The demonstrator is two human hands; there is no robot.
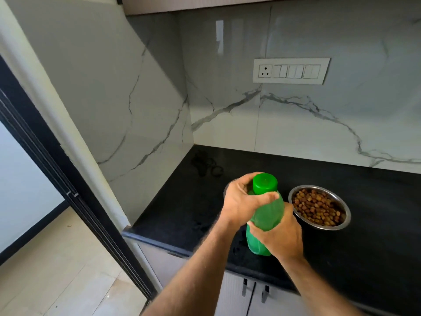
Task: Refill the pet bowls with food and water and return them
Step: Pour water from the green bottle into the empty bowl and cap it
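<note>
left hand (241,199) grips cap (265,183) | right hand (279,233) holds green bottle (267,215)

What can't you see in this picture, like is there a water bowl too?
Head view only:
- A second bowl: just a sliver of rim, hidden behind the left hand.
- Water level in the green bottle: both hands cover it, right hand low.
- Dark tangle on the black counter: too blurred.

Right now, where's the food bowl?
Head view: the steel food bowl sits on the black counter, right of the green bottle and close beside the right hand holding that bottle.
</note>
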